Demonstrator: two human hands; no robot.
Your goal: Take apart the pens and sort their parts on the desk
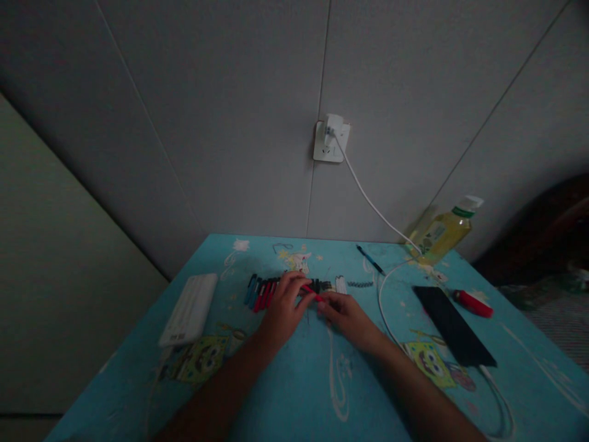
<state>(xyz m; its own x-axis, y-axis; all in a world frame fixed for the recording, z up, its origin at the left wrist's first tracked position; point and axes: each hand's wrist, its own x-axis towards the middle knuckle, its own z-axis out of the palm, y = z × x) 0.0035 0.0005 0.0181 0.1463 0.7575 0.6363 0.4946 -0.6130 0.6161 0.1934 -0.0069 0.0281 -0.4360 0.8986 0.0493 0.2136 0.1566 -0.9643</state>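
Note:
Over the middle of the table, my left hand (286, 307) pinches one end of a slim red pen part (313, 293). The fingers of my right hand (343, 312) are closed on its other end, so the two hands almost meet. To the left of my left hand lies a row of blue and red pen barrels (260, 296), partly covered by that hand. Small black pen parts (319, 285) line up beyond my fingers. Right of them are short white sticks (340, 284) and a row of small dark coiled pieces, seemingly springs (360, 284).
A white power bank (191, 307) lies at left. On the right are a dark phone-like slab (453, 325) with a cable, a red object (473, 304), a blue-black pen (370, 259) and a yellow liquid bottle (444, 233). A white cable (368, 199) runs from the wall socket (329, 150).

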